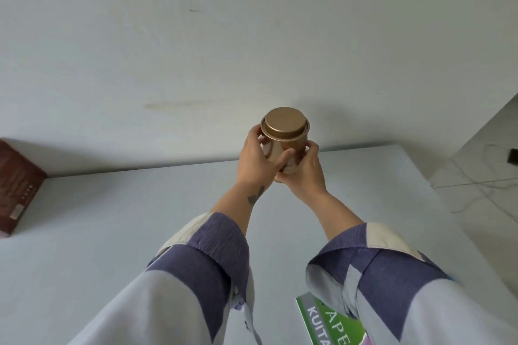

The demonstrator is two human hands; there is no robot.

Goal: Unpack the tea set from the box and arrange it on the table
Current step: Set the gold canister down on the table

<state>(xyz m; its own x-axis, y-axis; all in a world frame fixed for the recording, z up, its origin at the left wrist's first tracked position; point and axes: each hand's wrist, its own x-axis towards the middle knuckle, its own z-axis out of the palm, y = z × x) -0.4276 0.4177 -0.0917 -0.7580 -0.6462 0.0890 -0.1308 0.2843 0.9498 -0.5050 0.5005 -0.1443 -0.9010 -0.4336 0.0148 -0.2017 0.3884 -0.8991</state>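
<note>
Both hands are wrapped around a gold tea tin [284, 143], holding it upright near the far edge of the surface [112, 232], roughly midway along that edge and close to the wall. The left hand [259, 161] closes on the tin's left side with its thumb laid across the front; the right hand [304, 168] cups the right side and the base from below. Neither hand is open; together they clamp the tin firmly. The round lid is on and faces up toward the camera.

Whether the tin's base touches the surface or hangs just above it cannot be told, since the right hand hides the bottom.

A brown box [16, 185] sits at the far left corner of the surface, well apart from the tin. A green printed packet [330, 322] lies at the near edge, under the right sleeve.

This looks like the placing step: one piece of the set is out of the box and is being positioned at the back of the surface. The next move probably calls for setting the tin down level, sliding the right hand's fingers out from beneath so it does not tip, then letting go with both hands and turning left toward the box for the next piece.
</note>
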